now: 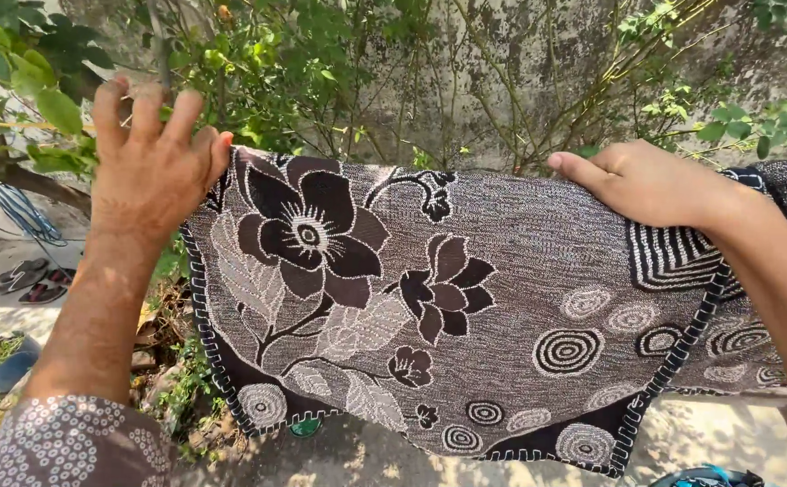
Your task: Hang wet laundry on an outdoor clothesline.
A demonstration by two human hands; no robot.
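— Sleeves first, since they sit closest: a dotted brown cuff (69,442) on the left forearm at the bottom left corner, and the bare right forearm coming in from the right edge. What is the biggest thing in front of them?

— Behind everything stands a stained grey wall (520,63) with a leafy shrub (285,72) against it. In front hangs the patterned cloth (502,316), brown and grey with dark flowers, pale spirals and a stitched white border. It drapes downward from its top edge, seemingly over a line or rail, though the support itself is hidden under the fabric.

— Why does it lie so flat?

— My guess is that both hands spread it along that top edge. A second piece of similar fabric (772,271) hangs just beside it at the right edge.

— And the hands?

— The left hand (155,171) is raised at the cloth's upper left corner, back toward the camera, fingers extended upward and slightly apart, the thumb side touching the fabric's edge; I cannot tell whether anything is pinched. The right hand (646,185) lies palm down on the top edge near the upper right corner, fingers together and pointing left, pressing on the cloth rather than clutching it.

— Anything smaller?

— A pair of sandals (33,281) on the ground at far left.
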